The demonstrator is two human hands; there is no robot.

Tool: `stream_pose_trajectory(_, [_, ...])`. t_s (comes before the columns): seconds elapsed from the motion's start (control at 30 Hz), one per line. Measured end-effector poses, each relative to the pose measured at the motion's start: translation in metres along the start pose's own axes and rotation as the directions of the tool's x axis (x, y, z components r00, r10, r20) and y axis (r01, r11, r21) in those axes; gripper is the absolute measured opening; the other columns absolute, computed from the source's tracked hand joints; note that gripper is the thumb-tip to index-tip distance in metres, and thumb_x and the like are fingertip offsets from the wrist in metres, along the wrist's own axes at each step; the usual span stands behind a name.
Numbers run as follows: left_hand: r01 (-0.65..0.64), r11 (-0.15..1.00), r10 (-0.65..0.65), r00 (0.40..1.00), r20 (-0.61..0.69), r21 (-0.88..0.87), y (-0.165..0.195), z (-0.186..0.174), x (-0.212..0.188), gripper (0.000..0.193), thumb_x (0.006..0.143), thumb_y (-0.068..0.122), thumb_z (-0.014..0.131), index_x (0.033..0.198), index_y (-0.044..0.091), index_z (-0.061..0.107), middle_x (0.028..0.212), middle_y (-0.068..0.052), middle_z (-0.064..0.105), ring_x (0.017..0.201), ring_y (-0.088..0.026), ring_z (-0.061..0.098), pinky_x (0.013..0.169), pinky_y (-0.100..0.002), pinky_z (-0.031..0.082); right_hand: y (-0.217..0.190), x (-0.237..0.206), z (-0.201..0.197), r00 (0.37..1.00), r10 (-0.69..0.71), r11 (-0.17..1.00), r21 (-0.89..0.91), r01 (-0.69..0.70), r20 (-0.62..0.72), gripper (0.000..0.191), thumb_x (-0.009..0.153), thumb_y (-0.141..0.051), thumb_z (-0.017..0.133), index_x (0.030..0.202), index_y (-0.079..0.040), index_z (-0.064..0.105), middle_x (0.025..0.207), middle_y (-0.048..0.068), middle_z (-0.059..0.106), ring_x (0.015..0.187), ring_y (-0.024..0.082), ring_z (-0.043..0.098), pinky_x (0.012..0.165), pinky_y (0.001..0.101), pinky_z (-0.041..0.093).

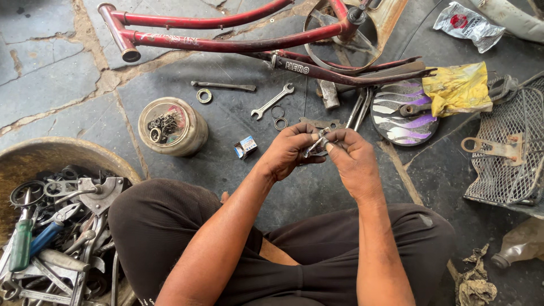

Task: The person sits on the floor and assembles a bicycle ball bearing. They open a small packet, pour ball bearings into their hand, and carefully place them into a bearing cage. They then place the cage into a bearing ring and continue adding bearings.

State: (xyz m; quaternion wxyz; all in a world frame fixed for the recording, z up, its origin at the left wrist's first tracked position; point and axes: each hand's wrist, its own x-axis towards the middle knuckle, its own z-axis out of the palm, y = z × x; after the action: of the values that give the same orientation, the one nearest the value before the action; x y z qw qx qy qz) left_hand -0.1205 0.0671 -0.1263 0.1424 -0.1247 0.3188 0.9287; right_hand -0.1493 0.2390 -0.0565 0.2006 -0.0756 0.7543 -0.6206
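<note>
The person is sitting cross-legged on the stone floor (68,73) and working a small metal part (316,146) between both hands, so the step in hand looks like fitting or freeing a little piece by fingertip. The left hand (289,152) is closing its fingers (309,137) around the part from the nine o'clock side, while the right hand (354,161) is pinching its upper end from three o'clock with thumb and forefinger. The part is sitting right between the two sets of fingertips, touched by both (its exact shape is too small to tell). The next move probably calls for a steady grip and a fine twist or push. At twelve o'clock from the hands a red bicycle frame (226,42) is lying, with a spanner (272,101) before it; at ten o'clock a jar of small parts (173,127) is standing, and a small box (245,147) is lying just beside the left hand
</note>
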Motion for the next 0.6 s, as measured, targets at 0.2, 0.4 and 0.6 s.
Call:
stream_pose_trajectory(0.2, [0.002,0.998,-0.002,1.000,0.006,0.055,0.000,-0.002,0.002,0.013,0.099,0.013,0.062,0.107,0.004,0.062,0.094,-0.008,0.071,0.082,-0.016,0.072,0.079,-0.039,0.065,-0.004,0.000,0.002,1.000,-0.002,0.997,-0.074,0.003,0.017,0.013,0.096,-0.007,0.068,0.109,-0.006,0.071,0.076,-0.004,0.063,0.066,0.002,0.052,0.059,0.0174,0.041])
stream_pose_trajectory(0.4, [-0.048,0.998,0.049,0.999,-0.013,0.037,-0.009,-0.009,0.007,0.010,0.098,0.009,0.061,0.104,0.001,0.060,0.091,-0.009,0.070,0.079,-0.017,0.071,0.078,-0.039,0.065,-0.005,0.001,0.001,0.996,0.091,0.969,-0.227,-0.092,-0.015,0.008,0.095,-0.012,0.070,0.100,-0.006,0.072,0.079,-0.003,0.069,0.070,0.003,0.057,0.061,0.0196,0.046])
stream_pose_trajectory(0.6, [-0.104,0.977,0.113,0.993,-0.043,0.186,-0.017,-0.015,0.015,0.009,0.100,0.008,0.063,0.103,-0.001,0.062,0.090,-0.008,0.067,0.078,-0.014,0.065,0.073,-0.031,0.058,0.001,0.004,0.001,0.987,0.162,0.984,-0.079,-0.161,0.013,0.012,0.096,-0.010,0.069,0.104,-0.002,0.073,0.084,-0.001,0.070,0.074,0.006,0.058,0.064,0.0216,0.047])
